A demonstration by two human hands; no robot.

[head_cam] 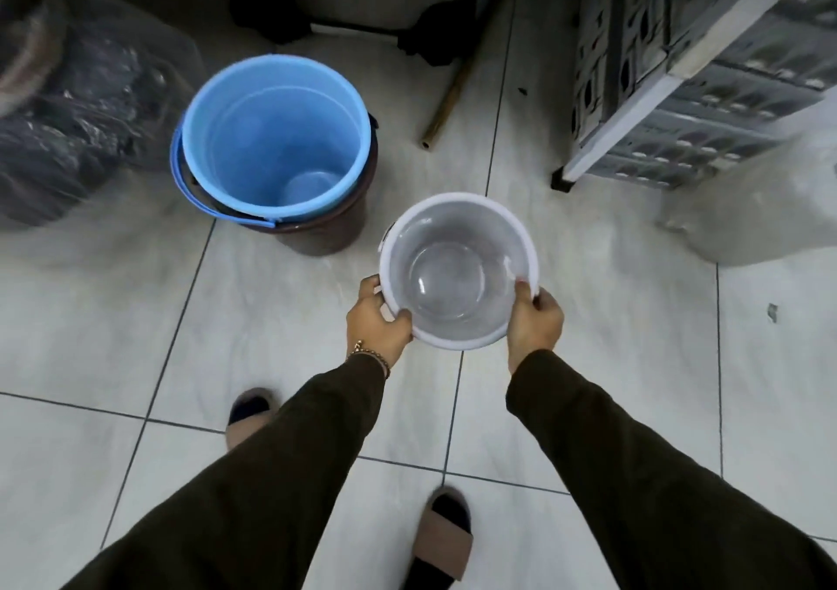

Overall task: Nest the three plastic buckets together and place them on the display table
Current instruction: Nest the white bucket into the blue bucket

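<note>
A small white bucket [457, 268] hangs above the tiled floor, mouth up and empty. My left hand [376, 320] grips its near-left rim and my right hand [534, 318] grips its near-right rim. To the left and further away, a light blue bucket [276, 136] sits nested inside a dark brown bucket [330, 232] that stands on the floor. The blue bucket's handle hangs down over the front left side. The white bucket is apart from the nested pair, to their right.
A clear bag of dark goods [81, 105] lies at the far left. A white-framed table with grey crates [670, 91] under it stands at the right. A wooden stick [448, 100] lies beyond the buckets. My two slippered feet [444, 539] stand on the tiles.
</note>
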